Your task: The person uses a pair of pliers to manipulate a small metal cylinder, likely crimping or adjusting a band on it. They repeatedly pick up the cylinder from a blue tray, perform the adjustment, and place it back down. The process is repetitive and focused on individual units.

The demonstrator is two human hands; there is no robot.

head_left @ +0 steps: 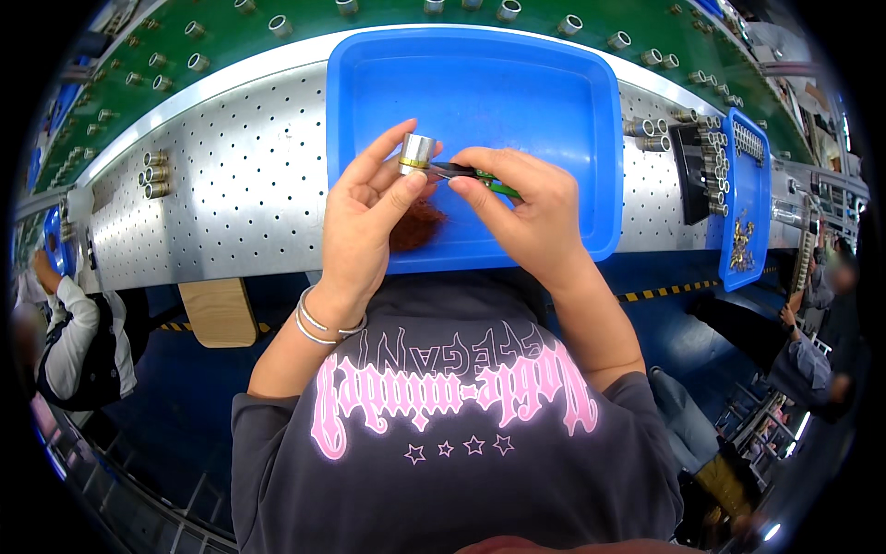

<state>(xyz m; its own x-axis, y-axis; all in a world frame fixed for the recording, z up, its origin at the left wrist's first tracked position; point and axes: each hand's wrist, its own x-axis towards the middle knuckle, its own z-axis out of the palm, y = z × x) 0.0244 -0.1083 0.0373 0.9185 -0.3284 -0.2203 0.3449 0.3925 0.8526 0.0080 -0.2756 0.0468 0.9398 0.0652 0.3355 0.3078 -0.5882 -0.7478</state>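
Observation:
My left hand (371, 198) holds a short silver metal cylinder (419, 148) with a gold band near its bottom, pinched between thumb and fingers. In my right hand (531, 198) is a small pair of pliers (489, 178) with black and green handles; its thin tips point left and meet the cylinder's lower end. Whether the tips grip anything there is too small to tell. Both hands are above a large blue plastic tray (604, 166). Under my left hand, at the tray's near side, lies a reddish-brown clump of fine strands (417, 229), partly hidden by the hand.
The tray rests on a perforated metal bench (258, 175). Several metal cylinders (155, 174) stand left; more sit right, beside a black holder (688, 175) and a smaller blue tray (734, 268) of brass-coloured parts. A green conveyor (388, 13) carries cylinders behind. Other people work at both sides.

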